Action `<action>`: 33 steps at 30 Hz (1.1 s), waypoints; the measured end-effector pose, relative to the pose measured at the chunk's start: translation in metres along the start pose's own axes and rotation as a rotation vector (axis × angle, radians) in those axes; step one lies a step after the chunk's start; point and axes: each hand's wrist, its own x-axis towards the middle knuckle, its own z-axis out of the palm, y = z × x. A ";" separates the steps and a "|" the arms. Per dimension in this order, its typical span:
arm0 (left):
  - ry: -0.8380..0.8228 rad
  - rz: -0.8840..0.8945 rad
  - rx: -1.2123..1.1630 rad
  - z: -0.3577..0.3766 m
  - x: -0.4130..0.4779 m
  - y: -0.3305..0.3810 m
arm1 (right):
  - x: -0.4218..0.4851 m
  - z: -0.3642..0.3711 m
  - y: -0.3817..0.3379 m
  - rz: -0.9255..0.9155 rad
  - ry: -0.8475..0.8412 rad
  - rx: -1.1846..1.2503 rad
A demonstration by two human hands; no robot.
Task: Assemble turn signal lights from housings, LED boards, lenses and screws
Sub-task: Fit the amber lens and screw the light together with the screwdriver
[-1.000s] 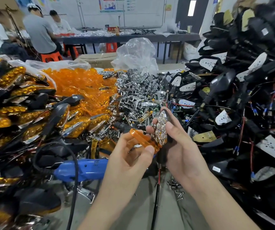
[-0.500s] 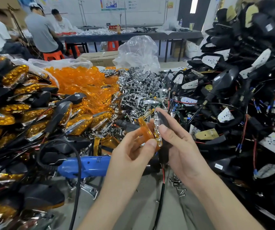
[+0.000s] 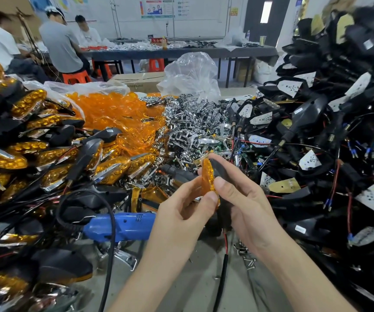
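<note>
The grey worktop [image 3: 192,293] lies nearest, and on it a blue screwdriver [image 3: 118,226] rests on its side, its black cord looping toward the viewer. Just right of the screwdriver's nose, both hands are raised together. The left hand [image 3: 181,212] pinches an amber lens [image 3: 206,179] by its edge, thumb and fingers curled onto it. The right hand [image 3: 251,210] has its fingers wrapped round a black housing [image 3: 221,171], and the lens stands on edge against the housing's face. A black-and-red wire [image 3: 224,264] hangs from the housing down to the worktop. Right of the screwdriver, under the right wrist, lie loose screws [image 3: 249,263].

Left of and behind the screwdriver is a pile of finished lights [image 3: 46,154], amber-faced with black backs. Directly behind the screwdriver rises a heap of orange lenses [image 3: 114,111], and behind and to its right a mound of chrome reflectors [image 3: 188,131]. Far right of the screwdriver, a stack of wired housings [image 3: 312,122] stands high. Farther back are a clear bag [image 3: 190,73], a cardboard box [image 3: 136,81], a long table [image 3: 181,52] and seated people [image 3: 59,43].
</note>
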 end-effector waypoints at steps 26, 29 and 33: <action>-0.275 -0.017 -0.263 -0.001 0.001 -0.010 | -0.007 0.012 0.005 -0.301 0.121 -0.471; -0.283 -0.059 -0.345 0.000 0.002 -0.012 | -0.006 0.011 0.007 -0.306 0.136 -0.493; -0.192 0.038 -0.050 -0.004 0.000 -0.009 | -0.003 0.009 0.005 -0.185 0.111 -0.326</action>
